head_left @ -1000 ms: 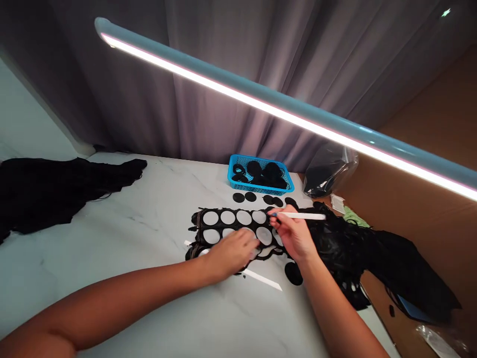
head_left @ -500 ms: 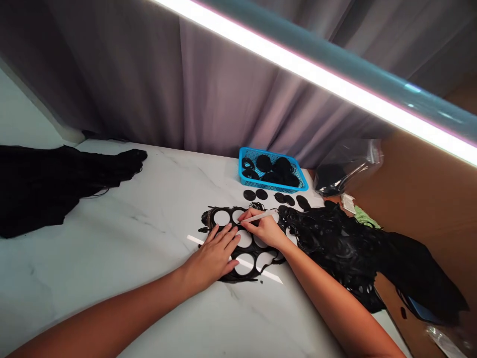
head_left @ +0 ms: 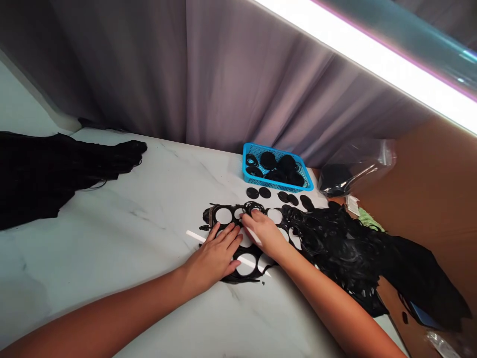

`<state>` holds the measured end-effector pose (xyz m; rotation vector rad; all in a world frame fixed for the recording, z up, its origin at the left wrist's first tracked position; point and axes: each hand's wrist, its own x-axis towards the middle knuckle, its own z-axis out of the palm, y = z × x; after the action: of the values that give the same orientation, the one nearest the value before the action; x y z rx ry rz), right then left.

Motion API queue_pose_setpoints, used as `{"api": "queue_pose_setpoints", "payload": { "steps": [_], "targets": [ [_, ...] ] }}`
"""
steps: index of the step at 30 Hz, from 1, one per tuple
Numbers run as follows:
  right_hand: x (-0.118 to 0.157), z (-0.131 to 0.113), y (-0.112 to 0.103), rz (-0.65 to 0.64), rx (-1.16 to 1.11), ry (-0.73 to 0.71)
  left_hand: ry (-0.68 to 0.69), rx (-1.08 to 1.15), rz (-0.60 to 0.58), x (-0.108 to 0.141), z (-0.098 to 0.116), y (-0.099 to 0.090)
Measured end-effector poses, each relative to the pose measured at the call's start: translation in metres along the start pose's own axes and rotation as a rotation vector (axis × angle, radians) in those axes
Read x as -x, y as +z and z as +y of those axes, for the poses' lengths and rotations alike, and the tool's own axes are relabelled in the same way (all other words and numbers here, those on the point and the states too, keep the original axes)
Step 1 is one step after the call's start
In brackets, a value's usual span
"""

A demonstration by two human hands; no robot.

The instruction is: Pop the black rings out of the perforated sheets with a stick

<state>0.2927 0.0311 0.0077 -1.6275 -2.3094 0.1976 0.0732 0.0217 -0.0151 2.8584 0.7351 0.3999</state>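
A black sheet with round cut-outs (head_left: 257, 258) lies on the white marbled table (head_left: 149, 248). My left hand (head_left: 216, 253) rests flat on its left part, fingers spread. Over the upper middle of the sheet, my right hand (head_left: 263, 231) has its fingers pressed together round a pale pen-like tool (head_left: 252, 235), mostly hidden by the hand. Thin black loops (head_left: 254, 205) lie just beyond its fingertips. Several black discs (head_left: 265, 192) are on the table behind the sheet.
A blue basket (head_left: 278, 186) with black round pieces stands at the back. Black scraps (head_left: 343, 243) heap up on the right, near a clear plastic bag (head_left: 357, 164). Black fabric (head_left: 55, 174) lies at the left. A bright lamp tube (head_left: 372, 54) crosses above.
My right hand has turned over the sheet, and the tool now points down along the palm. More of the black loops show near its fingertips. My left hand stays flat. The view has shifted slightly.
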Motion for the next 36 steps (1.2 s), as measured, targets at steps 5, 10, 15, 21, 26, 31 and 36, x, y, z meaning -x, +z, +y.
{"api": "queue_pose_setpoints", "payload": {
  "steps": [5, 10, 15, 21, 26, 31, 36],
  "targets": [
    [-0.007, 0.050, -0.025, 0.355, 0.295, 0.373, 0.006, 0.024, -0.023, 0.000, -0.001, -0.002],
    [-0.005, 0.067, -0.036, 0.490, 0.174, 0.498, 0.007, 0.043, -0.007, 0.001, -0.002, 0.000],
    [-0.016, 0.045, -0.031, 0.334, -0.687, 0.529, 0.001, 0.068, -0.009, 0.001, 0.000, -0.009],
    [-0.026, 0.017, -0.035, 0.072, -1.290, 0.528, 0.039, 0.105, 0.019, -0.032, -0.001, -0.019],
    [-0.044, 0.004, -0.044, 0.046, -1.346, 0.474, 0.180, 0.138, -0.024, -0.068, -0.022, -0.007],
    [-0.070, 0.000, -0.062, 0.032, -1.384, 0.442, 0.253, 0.157, -0.043, -0.074, -0.039, 0.003],
    [-0.086, 0.004, -0.078, 0.083, -1.377, 0.450, 0.252, 0.204, -0.057, -0.071, -0.041, 0.009]
  ]
}}
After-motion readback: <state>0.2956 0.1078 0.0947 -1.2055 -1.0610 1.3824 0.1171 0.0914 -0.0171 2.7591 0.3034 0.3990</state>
